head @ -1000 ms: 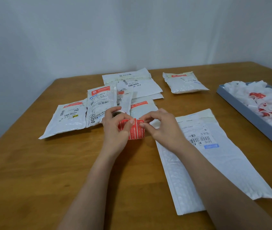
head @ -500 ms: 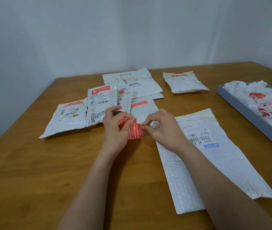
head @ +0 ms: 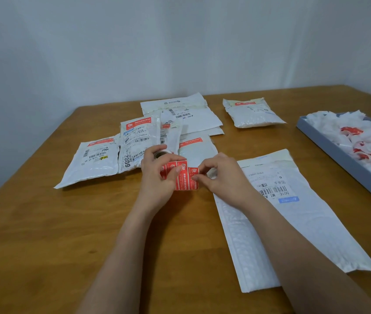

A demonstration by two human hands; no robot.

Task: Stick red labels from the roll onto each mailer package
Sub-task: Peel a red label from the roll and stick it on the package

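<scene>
Head view. Wooden table (head: 44,234).

Label roll (head: 168,171): held above mid-table. Left hand (head: 157,175) wraps its fingers round it; the right hand (head: 220,175) pinches the free end label (head: 191,177), seemingly peeling it.

Labelled mailers (head: 134,141): cluster at far left-centre, several bearing a red strip. One small mailer (head: 252,113), far right of the cluster, also carries red. Judged done, though the overlapped ones cannot be checked fully.

Long bubble mailer (head: 293,223): near right, just beside the right hand. It shows only a barcode and a blue tag, no red label. Judged next.

Grey tray (head: 338,159): far right, holding crumpled white backing scraps with red bits.
</scene>
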